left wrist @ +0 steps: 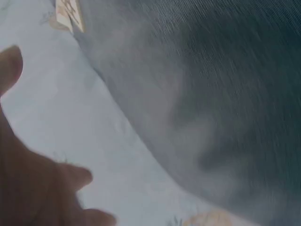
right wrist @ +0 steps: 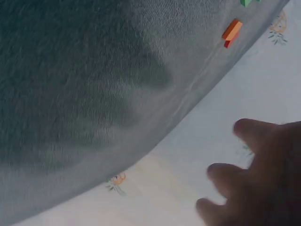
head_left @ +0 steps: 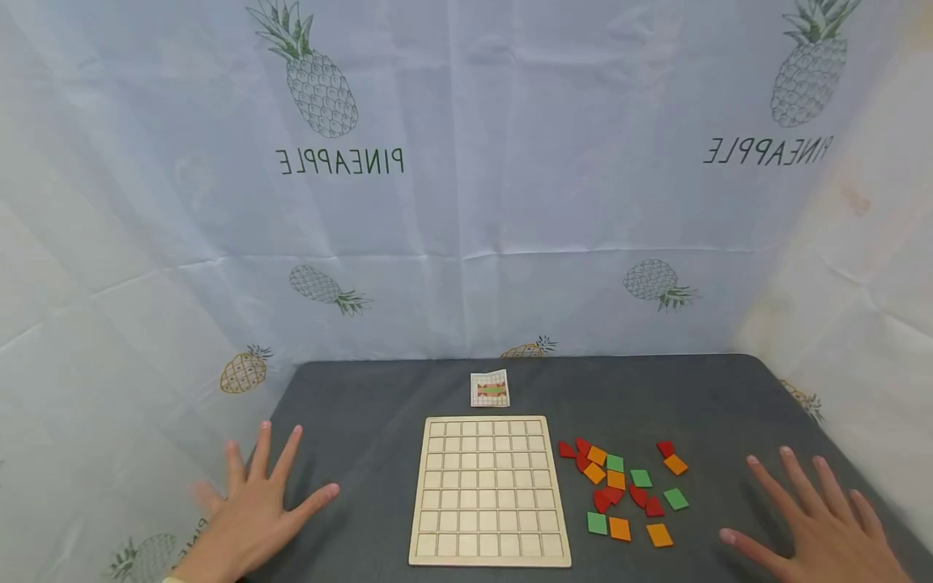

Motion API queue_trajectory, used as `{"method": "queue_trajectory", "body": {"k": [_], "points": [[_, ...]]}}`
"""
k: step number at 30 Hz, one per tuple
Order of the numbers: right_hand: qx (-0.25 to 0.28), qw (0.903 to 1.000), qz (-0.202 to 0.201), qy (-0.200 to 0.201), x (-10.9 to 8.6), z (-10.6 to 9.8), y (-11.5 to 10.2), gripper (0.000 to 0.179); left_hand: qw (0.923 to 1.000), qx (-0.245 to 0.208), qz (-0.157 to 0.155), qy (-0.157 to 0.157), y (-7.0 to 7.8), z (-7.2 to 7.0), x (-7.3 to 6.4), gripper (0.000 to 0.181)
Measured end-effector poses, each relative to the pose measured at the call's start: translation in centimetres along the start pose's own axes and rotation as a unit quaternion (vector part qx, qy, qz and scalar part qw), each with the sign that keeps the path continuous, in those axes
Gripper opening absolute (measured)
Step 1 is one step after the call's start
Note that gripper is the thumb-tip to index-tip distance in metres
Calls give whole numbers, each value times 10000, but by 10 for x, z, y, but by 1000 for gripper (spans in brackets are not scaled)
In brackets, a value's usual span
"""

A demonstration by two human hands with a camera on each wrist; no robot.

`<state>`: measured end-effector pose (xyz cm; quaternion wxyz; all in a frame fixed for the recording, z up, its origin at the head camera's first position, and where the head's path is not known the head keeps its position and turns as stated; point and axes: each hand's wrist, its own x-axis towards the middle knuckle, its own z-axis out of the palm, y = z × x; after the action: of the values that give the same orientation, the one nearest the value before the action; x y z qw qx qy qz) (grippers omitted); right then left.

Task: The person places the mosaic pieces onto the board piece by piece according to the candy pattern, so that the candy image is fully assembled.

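My left hand (head_left: 253, 518) is spread over the left side of the dark table, holding nothing, and its fingers (left wrist: 75, 176) show at the lower left of the left wrist view. On the other side my right hand (head_left: 824, 518) is spread too, with straight fingers and nothing in it. Between them lies a pale wooden grid board (head_left: 488, 491), its squares bare. Right of the board are scattered flat pieces: orange squares (head_left: 659, 535), green squares (head_left: 597, 523) and red pieces (head_left: 654, 507), some with a curved edge. My right hand is nearest to these pieces.
A small pattern card (head_left: 490, 389) with a coloured design on a grid lies behind the board. White pineapple-print cloth (head_left: 466, 202) hangs behind the dark table (head_left: 364, 453) and along both sides. The table's far corners are rounded.
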<state>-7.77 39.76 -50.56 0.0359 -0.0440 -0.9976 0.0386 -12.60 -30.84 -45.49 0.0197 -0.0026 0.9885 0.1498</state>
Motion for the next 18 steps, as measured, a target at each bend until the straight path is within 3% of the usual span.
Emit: {"method": "queue_trajectory", "body": {"k": [2,4,9,14,18], "points": [[200,9992,-331,-41,4,-3,0,116,9998,-174,80,109,6,4,5,113],[486,9942,-910,293,9,-4,-2,108,9993,-324,101,140,17,7,11,112],[711,9687,-2082,1150,19,-5,-21,84,9944,-1035,115,191,53,15,30,76],[728,9585,-2419,1325,29,-8,-43,59,9727,-2316,69,-138,84,35,47,47],[911,9565,-2649,821,35,-8,-55,45,9507,-3050,-79,-554,99,49,55,37]]}}
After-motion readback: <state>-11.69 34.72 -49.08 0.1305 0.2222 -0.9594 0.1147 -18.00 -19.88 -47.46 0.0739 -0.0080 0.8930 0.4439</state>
